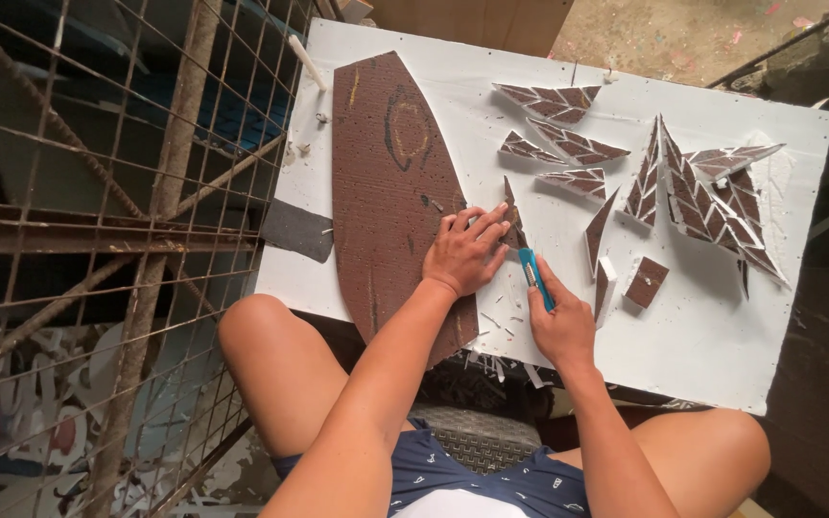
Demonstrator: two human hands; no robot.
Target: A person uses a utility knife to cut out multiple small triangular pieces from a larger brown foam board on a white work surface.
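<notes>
Hands at work on a white counter [722,336]: we see the left hand [462,254] pressing flat, fingers spread, on a small brown pointed piece [512,223] at the right edge of a large brown oval sheet [386,182], while the right hand [560,321] has its fingers closed around a blue utility knife [534,276], blade just beside that piece. Farther right we count brown patterned triangular offcuts [693,192] scattered across the counter, a small square block [646,281] near them, and a rusty wire grid [98,240] at left.
</notes>
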